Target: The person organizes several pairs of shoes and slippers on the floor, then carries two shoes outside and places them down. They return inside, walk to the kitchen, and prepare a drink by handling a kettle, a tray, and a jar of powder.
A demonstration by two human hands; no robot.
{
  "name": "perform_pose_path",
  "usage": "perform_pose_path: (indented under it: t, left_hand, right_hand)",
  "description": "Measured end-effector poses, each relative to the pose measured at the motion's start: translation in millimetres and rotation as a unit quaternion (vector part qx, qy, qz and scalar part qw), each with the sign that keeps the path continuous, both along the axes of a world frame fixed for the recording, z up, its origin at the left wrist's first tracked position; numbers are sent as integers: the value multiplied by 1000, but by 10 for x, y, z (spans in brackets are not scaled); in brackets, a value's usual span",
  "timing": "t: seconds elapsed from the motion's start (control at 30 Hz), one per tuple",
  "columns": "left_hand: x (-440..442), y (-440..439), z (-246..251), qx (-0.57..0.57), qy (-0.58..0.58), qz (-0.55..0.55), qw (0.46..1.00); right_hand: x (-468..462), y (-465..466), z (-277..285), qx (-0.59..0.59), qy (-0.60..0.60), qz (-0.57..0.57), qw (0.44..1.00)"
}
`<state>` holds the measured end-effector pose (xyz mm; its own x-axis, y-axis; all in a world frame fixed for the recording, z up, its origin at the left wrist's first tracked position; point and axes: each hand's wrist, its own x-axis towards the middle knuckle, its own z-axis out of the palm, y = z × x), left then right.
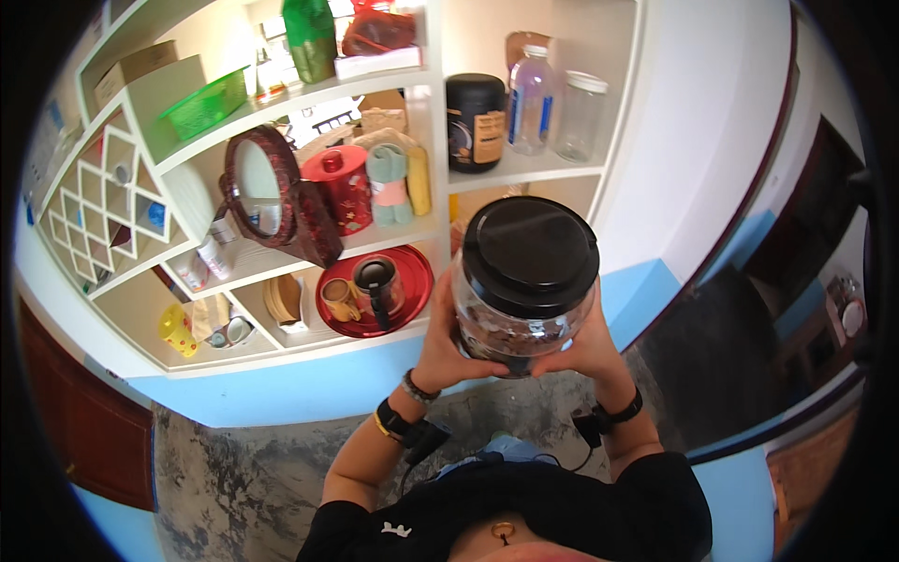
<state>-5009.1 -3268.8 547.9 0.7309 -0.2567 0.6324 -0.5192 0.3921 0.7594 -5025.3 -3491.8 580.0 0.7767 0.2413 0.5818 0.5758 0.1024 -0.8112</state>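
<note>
Both of my hands hold a large clear jar [520, 327] with a wide black lid, in front of the wall shelves. My left hand [446, 344] grips its left side and my right hand [590, 344] its right side, with the thumbs near each other at the lower part. Something dark shows through the jar's wall, too unclear to name. Behind and above the jar, a black tub [475, 123], a clear bottle [532, 102] with blue marks and an empty-looking glass jar [581, 116] with a white lid stand on a shelf.
White shelves [302, 253] hold an oval mirror [256, 186], a red canister [340, 186], rolled towels [390, 186] and a green basket [207, 105]. A red tray [419, 281] bears a lidded glass pot [379, 281] and a cup. A brown door [84, 414] is at left.
</note>
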Motion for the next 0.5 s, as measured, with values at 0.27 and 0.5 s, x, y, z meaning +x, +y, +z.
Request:
perform_pose_path:
  t: [0.27, 0.5]
  left_hand:
    - [167, -265, 255, 140, -71, -18, 987]
    - [673, -785, 705, 315, -144, -14, 938]
  right_hand:
    - [-100, -262, -85, 120, -6, -36, 992]
    - [45, -950, -263, 210, -44, -124, 969]
